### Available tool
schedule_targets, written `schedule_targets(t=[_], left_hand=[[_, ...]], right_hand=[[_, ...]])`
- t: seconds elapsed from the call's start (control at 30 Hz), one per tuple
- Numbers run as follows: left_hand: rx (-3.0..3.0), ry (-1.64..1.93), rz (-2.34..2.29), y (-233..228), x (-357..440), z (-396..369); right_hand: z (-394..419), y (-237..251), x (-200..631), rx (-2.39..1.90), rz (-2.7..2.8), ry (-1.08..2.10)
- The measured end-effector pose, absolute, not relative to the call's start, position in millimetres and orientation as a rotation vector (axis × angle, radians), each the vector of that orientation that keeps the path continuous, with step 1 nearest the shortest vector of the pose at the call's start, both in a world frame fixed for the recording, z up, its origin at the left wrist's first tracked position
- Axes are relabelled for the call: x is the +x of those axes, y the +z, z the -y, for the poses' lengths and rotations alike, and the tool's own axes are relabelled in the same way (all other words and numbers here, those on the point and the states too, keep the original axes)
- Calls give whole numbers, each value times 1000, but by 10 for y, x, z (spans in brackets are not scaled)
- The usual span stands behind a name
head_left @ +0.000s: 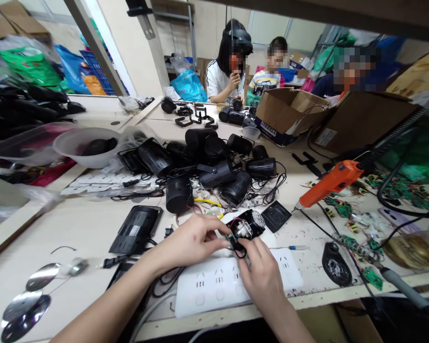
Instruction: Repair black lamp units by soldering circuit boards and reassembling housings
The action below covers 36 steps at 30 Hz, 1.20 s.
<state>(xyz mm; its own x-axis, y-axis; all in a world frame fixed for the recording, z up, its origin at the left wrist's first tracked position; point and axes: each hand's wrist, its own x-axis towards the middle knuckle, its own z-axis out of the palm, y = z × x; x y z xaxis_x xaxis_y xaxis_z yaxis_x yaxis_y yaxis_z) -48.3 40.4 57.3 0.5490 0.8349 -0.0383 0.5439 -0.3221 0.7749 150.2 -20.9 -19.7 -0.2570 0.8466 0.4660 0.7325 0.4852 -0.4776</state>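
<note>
Where left hand (200, 238) and right hand (260, 267) lie close, each grip pinches an opened black housing (252, 224).

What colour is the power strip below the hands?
White; the power strip shows best in the head view, the only one here.

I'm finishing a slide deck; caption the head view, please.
Left hand and right hand at an opened black housing, beside a white power strip, orange tool nearby.
</note>
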Motion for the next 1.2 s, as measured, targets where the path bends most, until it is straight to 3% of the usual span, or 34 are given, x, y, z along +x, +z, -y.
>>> schedule_targets(t=[0.17, 0.53, 0.9, 1.03, 1.2], left_hand=[[1837, 393, -1381, 510, -339, -634], [1618, 251, -1233, 293, -80, -883], [980, 694, -1178, 540, -112, -501], [819, 931, -1230, 637, -252, -225], [678, 1175, -1283, 662, -398, 96]], right_hand=[[175, -241, 1482, -1316, 2024, 122], [191, -201, 1510, -1365, 1938, 218], [129, 139, 1553, -1137, 1827, 248], [238, 190, 1428, -1141, 1594, 494], [432, 35, 1047, -1078, 1198, 1242]])
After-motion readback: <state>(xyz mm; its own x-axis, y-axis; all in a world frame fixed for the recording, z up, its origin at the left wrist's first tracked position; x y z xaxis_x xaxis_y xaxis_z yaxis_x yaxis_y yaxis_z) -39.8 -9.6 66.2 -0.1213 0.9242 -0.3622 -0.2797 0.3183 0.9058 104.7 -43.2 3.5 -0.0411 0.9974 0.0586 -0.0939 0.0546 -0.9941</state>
